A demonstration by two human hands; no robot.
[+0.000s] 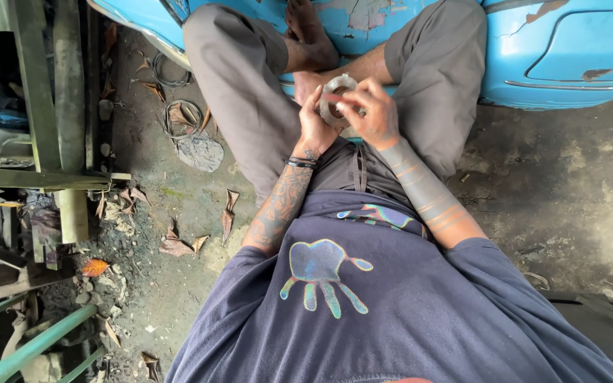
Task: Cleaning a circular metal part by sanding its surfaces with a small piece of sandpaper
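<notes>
- Seated on dirt ground [179, 284], legs crossed, back of the view filled by a dark blue shirt [391, 312] with a hand-print design.
- Left hand [315, 131] curled closed around the lower left edge of a round metal ring part [336, 96], cradling it from below and behind.
- Right hand [372, 113] pinched narrow on the ring's right rim, fingertips [352, 99] laid across its face, possibly with a small red-tipped item between them; too small to tell.
- Ring held above the lap, just in front of the crossed ankles and a bare foot [310, 32], between the 2 hands and touching both.
- Ring's flat face turned up toward the camera, central hole partly covered by the right fingers; axis running roughly away from the body.
- Both hands equally close to the part: left on its near-left side, right on its far-right side, wrists converging from either side of the lap.
- Black wristband [301, 162] on the left wrist.
- Blue car body [569, 57] with flaking paint directly beyond the knees.
- Dry leaves [179, 245] and wire coils [172, 74] scattered on the ground at left, well apart from the hands; green metal frame [37, 344] at lower left.
</notes>
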